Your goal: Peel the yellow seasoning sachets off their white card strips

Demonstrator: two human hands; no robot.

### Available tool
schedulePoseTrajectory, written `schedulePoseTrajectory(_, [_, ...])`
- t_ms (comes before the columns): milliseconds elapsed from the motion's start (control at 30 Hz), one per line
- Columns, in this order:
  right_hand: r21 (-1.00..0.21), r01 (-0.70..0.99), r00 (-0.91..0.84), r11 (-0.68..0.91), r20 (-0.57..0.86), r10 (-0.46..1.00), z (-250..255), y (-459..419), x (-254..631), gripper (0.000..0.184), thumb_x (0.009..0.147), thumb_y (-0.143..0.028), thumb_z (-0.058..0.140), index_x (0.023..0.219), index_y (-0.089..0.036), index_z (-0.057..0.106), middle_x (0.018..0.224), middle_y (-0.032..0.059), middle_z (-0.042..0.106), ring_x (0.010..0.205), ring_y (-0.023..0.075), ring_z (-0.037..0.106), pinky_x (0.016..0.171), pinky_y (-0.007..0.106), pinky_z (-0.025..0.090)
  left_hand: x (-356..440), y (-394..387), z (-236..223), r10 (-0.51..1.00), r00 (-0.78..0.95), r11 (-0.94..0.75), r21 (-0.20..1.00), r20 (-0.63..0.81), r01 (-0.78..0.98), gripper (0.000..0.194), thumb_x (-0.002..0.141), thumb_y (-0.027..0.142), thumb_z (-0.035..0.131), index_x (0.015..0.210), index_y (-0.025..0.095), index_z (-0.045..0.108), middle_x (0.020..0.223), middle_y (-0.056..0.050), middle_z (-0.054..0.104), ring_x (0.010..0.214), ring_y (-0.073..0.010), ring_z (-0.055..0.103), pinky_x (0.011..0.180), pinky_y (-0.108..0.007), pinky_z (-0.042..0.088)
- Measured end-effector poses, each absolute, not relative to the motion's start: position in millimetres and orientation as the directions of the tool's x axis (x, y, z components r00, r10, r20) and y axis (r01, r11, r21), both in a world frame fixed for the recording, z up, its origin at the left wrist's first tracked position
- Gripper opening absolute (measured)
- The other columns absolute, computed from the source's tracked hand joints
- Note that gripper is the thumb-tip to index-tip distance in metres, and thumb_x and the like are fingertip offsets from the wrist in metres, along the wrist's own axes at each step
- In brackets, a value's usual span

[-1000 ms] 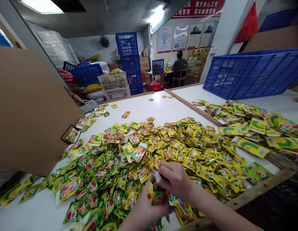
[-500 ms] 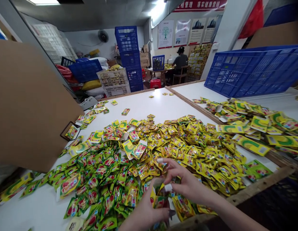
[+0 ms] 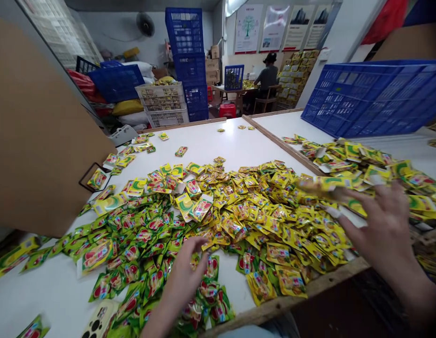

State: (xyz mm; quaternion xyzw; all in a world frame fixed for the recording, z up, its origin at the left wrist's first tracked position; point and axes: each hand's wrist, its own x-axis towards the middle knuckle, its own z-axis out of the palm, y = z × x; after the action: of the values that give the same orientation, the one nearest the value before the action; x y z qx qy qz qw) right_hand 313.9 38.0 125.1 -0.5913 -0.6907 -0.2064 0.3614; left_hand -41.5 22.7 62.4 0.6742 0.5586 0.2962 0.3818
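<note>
My left hand [image 3: 186, 274] is over the near edge of the green packet pile, with thumb and curved forefinger apart. Green packets [image 3: 161, 225] with red fruit pictures lie around it, and I see nothing held in it. My right hand [image 3: 383, 225], blurred by motion, is out at the right with fingers spread. A smeared yellow-brown carton-like shape [image 3: 314, 186] is just beyond its fingertips; whether they touch cannot be made out. Below and left of this hand spreads a heap of yellow packets [image 3: 274, 216]. Two small cartons [image 3: 195, 208] rest on the heap's left part.
Filled yellow cartons [image 3: 376, 173] are piled past a wooden strip [image 3: 284, 148] at right, before a blue crate [image 3: 365, 98]. A big cardboard box [image 3: 45, 126] stands at left. A phone [image 3: 100, 319] lies near the front edge. Far back, a person [image 3: 269, 77] sits at another table.
My hands have come apart. The right swung far right and opened out; the left moved left, and the small carton it held is gone from it. The view has shifted slightly.
</note>
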Motion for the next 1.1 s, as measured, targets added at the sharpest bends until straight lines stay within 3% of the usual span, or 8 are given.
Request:
schedulePoseTrajectory(67, [-0.089, 0.978, -0.067, 0.19, 0.726, 0.684, 119.6, 39.8, 309.0, 0.032, 0.08, -0.031, 0.053, 0.11, -0.018, 0.051, 0.114, 0.0159, 0.05, 0.118, 0.0328, 0.038, 0.099, 0.051, 0.031, -59.3, 27.4, 54.5, 0.988, 0.156, -0.104, 0.717, -0.006, 0.69, 0.021, 0.085, 0.031, 0.04, 0.099, 0.02, 0.052, 0.101, -0.009, 0.058, 0.098, -0.0236, 0.053, 0.087, -0.041, 0.04])
schedulePoseTrajectory(133, [-0.159, 0.912, -0.257, 0.379, 0.499, 0.828, 96.7, 31.8, 280.1, 0.024, 0.08, -0.024, 0.051, 0.103, -0.021, 0.051, 0.098, 0.0096, 0.057, 0.096, 0.0248, 0.053, 0.083, 0.039, 0.045, -65.4, 25.9, 44.4, 0.984, 0.178, -0.132, 0.577, -0.023, 0.806, 0.022, 0.085, 0.032, 0.039, 0.097, 0.019, 0.054, 0.096, -0.008, 0.059, 0.095, -0.0248, 0.052, 0.083, -0.042, 0.041])
schedulePoseTrajectory(233, [-0.216, 0.841, -0.507, 0.496, 0.006, 0.862, 51.1, 12.4, 226.6, 0.027, 0.07, -0.015, 0.057, 0.096, -0.02, 0.055, 0.093, 0.0067, 0.059, 0.087, 0.0242, 0.053, 0.073, 0.037, 0.046, -55.3, 19.4, 31.6, 0.981, 0.192, -0.166, 0.358, -0.039, 0.919, 0.027, 0.083, 0.036, 0.044, 0.097, 0.018, 0.057, 0.096, -0.009, 0.058, 0.097, -0.0285, 0.05, 0.081, -0.043, 0.04])
schedulePoseTrajectory(333, [-0.168, 0.866, -0.495, 0.471, -0.164, 0.853, 28.7, 2.1, 201.8, 0.03, 0.061, -0.007, 0.055, 0.089, -0.016, 0.057, 0.092, 0.009, 0.059, 0.086, 0.0271, 0.051, 0.075, 0.042, 0.042, -40.1, 17.6, 26.2, 0.982, 0.185, -0.173, 0.232, -0.031, 0.957, 0.033, 0.08, 0.039, 0.048, 0.098, 0.014, 0.058, 0.096, -0.011, 0.058, 0.099, -0.0307, 0.049, 0.083, -0.044, 0.039])
schedulePoseTrajectory(533, [-0.487, 0.837, -0.305, 0.25, -0.036, 0.952, 42.0, 12.3, 205.3, 0.017, 0.067, -0.003, 0.049, 0.073, -0.019, 0.05, 0.093, 0.0038, 0.053, 0.089, 0.0194, 0.048, 0.074, 0.03, 0.04, -39.7, 23.9, 33.7, 0.979, 0.199, -0.206, 0.245, 0.054, 0.948, 0.026, 0.085, 0.036, 0.04, 0.092, 0.017, 0.056, 0.09, -0.009, 0.058, 0.09, -0.0275, 0.052, 0.078, -0.041, 0.04])
schedulePoseTrajectory(700, [-0.231, 0.944, -0.247, 0.237, -0.014, 0.969, 15.6, 12.2, 186.8, 0.023, 0.065, -0.002, 0.055, 0.081, -0.019, 0.056, 0.092, 0.0079, 0.058, 0.089, 0.0264, 0.05, 0.073, 0.037, 0.04, -65.7, 53.8, 56.5, 0.981, 0.168, -0.188, 0.278, 0.096, 0.942, 0.023, 0.087, 0.031, 0.035, 0.093, 0.02, 0.054, 0.09, -0.005, 0.059, 0.086, -0.0224, 0.056, 0.075, -0.036, 0.043])
schedulePoseTrajectory(900, [0.024, 0.773, -0.604, 0.634, 0.333, 0.724, -5.8, -8.7, 170.0, 0.011, 0.075, -0.011, 0.053, 0.081, -0.02, 0.052, 0.085, 0.0078, 0.061, 0.084, 0.0258, 0.054, 0.074, 0.037, 0.041, -98.9, 140.1, 79.3, 0.978, 0.13, -0.166, 0.236, 0.161, 0.958, 0.034, 0.079, 0.01, 0.034, 0.111, 0.011, 0.048, 0.113, -0.018, 0.056, 0.109, -0.0292, 0.049, 0.09, -0.044, 0.037])
schedulePoseTrajectory(1100, [-0.218, 0.731, -0.601, 0.647, 0.242, 0.762, -3.9, -29.0, 178.3, 0.052, 0.067, -0.003, 0.044, 0.117, -0.017, 0.045, 0.097, 0.0092, 0.063, 0.087, 0.0213, 0.058, 0.078, 0.029, 0.045, -88.6, 176.8, 66.9, 0.883, 0.467, -0.455, 0.35, 0.053, 0.819, 0.062, 0.049, -0.004, 0.051, 0.105, 0.021, 0.057, 0.137, -0.006, 0.044, 0.134, -0.0248, 0.022, 0.109, -0.042, 0.009])
